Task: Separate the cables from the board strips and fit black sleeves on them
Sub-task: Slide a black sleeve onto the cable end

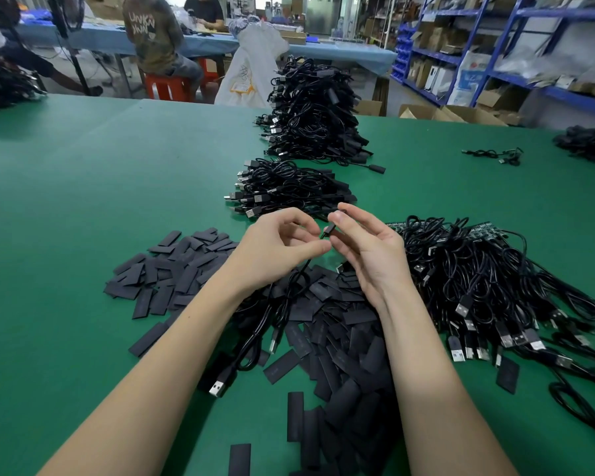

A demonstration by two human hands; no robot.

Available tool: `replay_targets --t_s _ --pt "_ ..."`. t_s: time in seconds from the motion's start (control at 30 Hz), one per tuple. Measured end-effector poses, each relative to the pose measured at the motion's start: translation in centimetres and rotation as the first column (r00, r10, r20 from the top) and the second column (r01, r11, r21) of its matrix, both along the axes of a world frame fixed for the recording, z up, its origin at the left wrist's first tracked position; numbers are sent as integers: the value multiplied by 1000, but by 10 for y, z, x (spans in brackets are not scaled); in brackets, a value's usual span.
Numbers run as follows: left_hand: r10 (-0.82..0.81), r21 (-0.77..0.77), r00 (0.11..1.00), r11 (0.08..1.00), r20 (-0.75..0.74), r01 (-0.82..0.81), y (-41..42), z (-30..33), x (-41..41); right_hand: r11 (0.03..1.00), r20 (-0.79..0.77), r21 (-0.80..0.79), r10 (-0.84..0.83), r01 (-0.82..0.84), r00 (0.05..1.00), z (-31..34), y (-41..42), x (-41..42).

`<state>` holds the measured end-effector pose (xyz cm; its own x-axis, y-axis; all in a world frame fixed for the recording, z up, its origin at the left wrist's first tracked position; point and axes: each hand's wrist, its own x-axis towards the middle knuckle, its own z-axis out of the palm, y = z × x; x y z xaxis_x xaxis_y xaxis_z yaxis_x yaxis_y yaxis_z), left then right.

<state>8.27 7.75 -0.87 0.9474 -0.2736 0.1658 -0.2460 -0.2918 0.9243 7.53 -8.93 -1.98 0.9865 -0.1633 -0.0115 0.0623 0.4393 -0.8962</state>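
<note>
Head view: left hand (275, 247) and right hand (368, 249) pinch a half-hidden black sleeve (327, 231).

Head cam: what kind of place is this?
Likely a small electronics assembly workshop: big piles of USB cables on a green worktable, loose black sleeves, blue stock shelving, other seated workers behind.
</note>
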Motion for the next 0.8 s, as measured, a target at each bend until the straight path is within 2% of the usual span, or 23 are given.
replay_targets --t_s 0.1,0.2,0.37,0.6,0.67,0.8 --pt "-82 193 997 978 -7 82 2 -1 0 997 -11 56 -61 61 998 1 -7 1" --pt "-131 286 991 950 -4 127 3 -1 0 991 -27 90 -101 103 995 0 -12 2" --pt "-112 259 994 960 3 108 2 -1 -1 994 -16 51 -97 97 995 -1 -12 2" --pt "-55 109 998 993 34 51 -9 6 7 991 -88 9 -133 135 987 0 -18 1" --pt "-38 139 997 990 72 28 -13 12 20 990 -106 7 -141 142 984 0 -18 0" --pt "-29 335 968 941 248 -57 -22 32 62 991 -125 -61 -124 117 984 0 -17 0"
